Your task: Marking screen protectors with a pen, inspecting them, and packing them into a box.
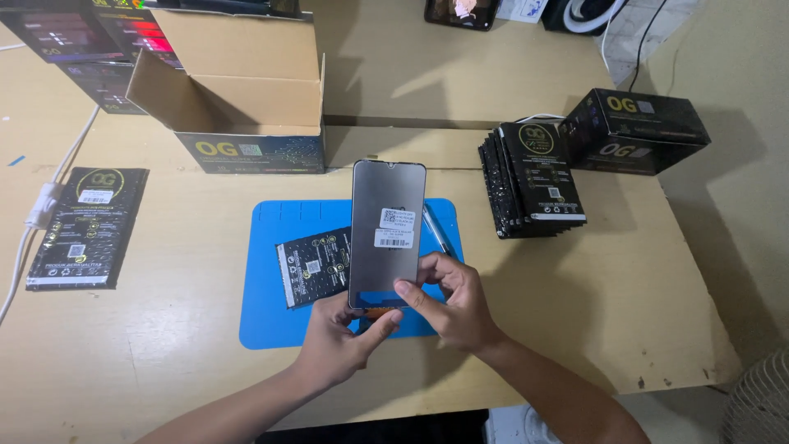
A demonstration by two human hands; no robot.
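Phone screen panel (pixel 387 234) stands almost upright above the blue mat (pixel 263 296), held at its lower edge by both hands. The left hand (pixel 337 341) grips the bottom from below, with one finger pressed across the lower edge; the right hand (pixel 456 304) pinches the lower right corner between thumb and fingers.

As for containers — an open cardboard box (pixel 238 99) stands at the far side of the table (pixel 575 312), its flaps raised; the inside is hidden by the front wall, so I cannot tell what it holds. A closed black box (pixel 637 131) sits at the right, and just beside it a row of flat black packages (pixel 534 181) leans together. More dark packages are behind the cardboard box at the top left.

The panel is a tall grey-dark rectangle with rounded corners and a small notch at the top middle. Two white stickers sit one above the other near its centre, and the surface shows a dull reflection.

One flat black package (pixel 308 267) lies on the mat, partly covered by the panel. A thin pen-like tool (pixel 436 230) shows to the right of the panel — its lower end is hidden by the right hand. Another black package (pixel 86 226) lies at the left, near a white cable (pixel 41 214). The lower edge of the panel is hidden by the fingers.
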